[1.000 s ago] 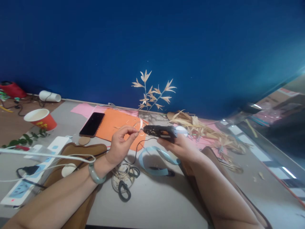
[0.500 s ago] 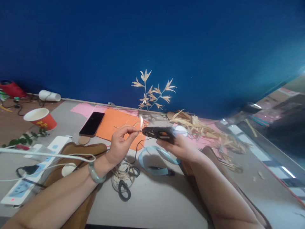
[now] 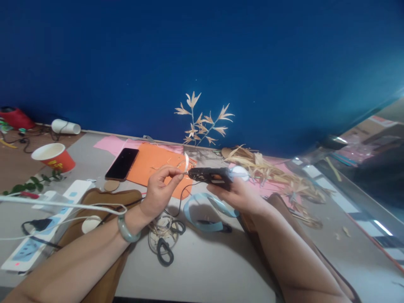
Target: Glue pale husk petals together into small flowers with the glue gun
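Black and angular, the gun (image 3: 210,175) sits inside the curled right grip (image 3: 242,193) at the right edge of the smooth orange sheet (image 3: 147,162), nozzle (image 3: 191,172) just beside the left grip (image 3: 160,190), which pinches a thin piece (image 3: 185,173), too small to identify.

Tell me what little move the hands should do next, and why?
Perhaps the right hand should ease the black gun-shaped tool back a little. It points at the thin piece pinched in the left hand, very close to it, so backing off might give that hand more room.
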A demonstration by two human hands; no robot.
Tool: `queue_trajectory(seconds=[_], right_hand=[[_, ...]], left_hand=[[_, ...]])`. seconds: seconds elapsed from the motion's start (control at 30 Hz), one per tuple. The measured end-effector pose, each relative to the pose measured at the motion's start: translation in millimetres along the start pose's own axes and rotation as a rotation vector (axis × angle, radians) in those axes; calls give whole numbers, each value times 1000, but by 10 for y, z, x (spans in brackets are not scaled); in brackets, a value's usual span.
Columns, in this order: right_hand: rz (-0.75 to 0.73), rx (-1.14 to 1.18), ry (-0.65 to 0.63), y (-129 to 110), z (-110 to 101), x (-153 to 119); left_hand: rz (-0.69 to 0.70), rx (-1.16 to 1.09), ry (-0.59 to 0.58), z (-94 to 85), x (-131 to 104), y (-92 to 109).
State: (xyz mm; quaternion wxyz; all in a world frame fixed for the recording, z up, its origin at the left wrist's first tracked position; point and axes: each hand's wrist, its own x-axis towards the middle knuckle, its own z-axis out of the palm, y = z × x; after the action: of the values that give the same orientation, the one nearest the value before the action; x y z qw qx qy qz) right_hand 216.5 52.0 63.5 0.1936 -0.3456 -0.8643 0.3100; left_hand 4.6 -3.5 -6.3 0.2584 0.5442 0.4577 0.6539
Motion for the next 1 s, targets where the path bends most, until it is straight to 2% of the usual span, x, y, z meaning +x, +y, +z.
queue_trajectory(seconds=[0.5,0.73,1.0], right_hand=[[7,51,24,50,28,2],[-15,50,-10,49,13,0],[-42,91,73,49,31,20]], left_hand=[[-28,14,10,5,-12,-9],[-32,4,10,3,-10,-28],[-39,32,16,8,-10,-7]])
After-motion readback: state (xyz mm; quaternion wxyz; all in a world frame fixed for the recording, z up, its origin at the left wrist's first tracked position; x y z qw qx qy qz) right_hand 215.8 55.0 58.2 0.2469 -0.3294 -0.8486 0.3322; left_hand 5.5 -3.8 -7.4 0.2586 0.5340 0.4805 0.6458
